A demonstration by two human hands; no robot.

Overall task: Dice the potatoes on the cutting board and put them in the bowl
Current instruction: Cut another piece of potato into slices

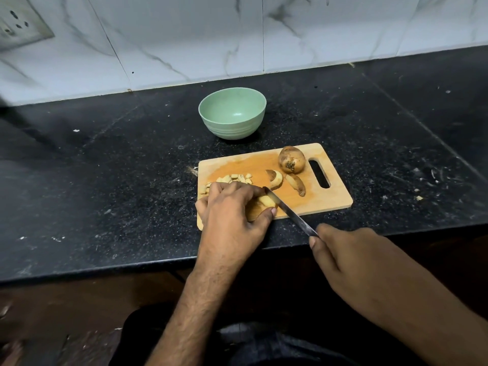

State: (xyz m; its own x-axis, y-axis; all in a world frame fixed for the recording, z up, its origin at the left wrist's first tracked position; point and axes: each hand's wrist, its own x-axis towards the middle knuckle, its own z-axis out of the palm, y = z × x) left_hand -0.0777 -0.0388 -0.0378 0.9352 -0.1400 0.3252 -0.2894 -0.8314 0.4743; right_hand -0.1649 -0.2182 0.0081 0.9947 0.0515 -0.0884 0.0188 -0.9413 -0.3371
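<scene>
Two hands dice: left hand (232, 207) fingers pin a potato piece (260, 204), right hand (343, 256) grips the knife (290, 211) mid-cut; next, judged, another slice, bowl (232, 116) empty.

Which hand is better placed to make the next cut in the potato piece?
The right hand: it already grips the knife, whose blade lies against the potato piece. The left hand is busy steadying that piece.

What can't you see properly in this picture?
- Head view: most of the potato piece being cut, covered by the left hand.
- The knife handle, hidden inside the right hand.
- Some diced potato, behind the left hand's fingers.
- The wall socket, cut off by the left edge.
</scene>
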